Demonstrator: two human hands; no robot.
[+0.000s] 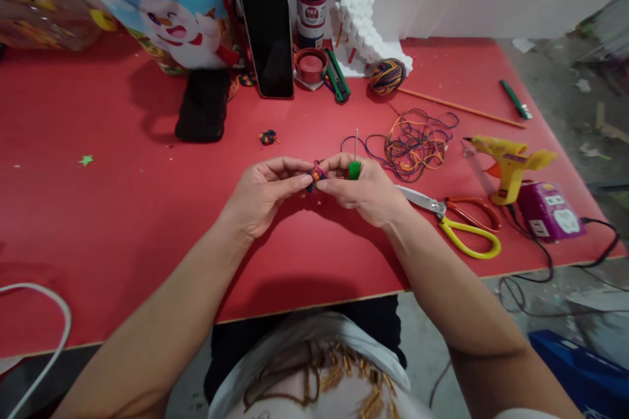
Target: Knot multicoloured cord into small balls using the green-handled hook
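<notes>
Between my two hands, over the middle of the red table, is a small crocheted piece (317,176) in dark blue, orange and pink yarn. My left hand (263,195) pinches its left side between thumb and fingers. My right hand (371,189) is closed too, with thumb and fingertip pressed on the piece's right side. A crochet hook (354,170) with a green handle is tucked in the right-hand fingers, its metal shaft pointing up and away. Loose multicoloured yarn (415,143) lies tangled just beyond the right hand. Another small crocheted piece (268,137) rests farther back.
Scissors (455,216) lie right of my right forearm, near a yellow glue gun (511,160) and a purple box (550,212). A yarn ball (388,76), an orange stick (462,107), a green cutter (337,77), an upright phone (268,45) and a black phone (202,106) stand or lie behind.
</notes>
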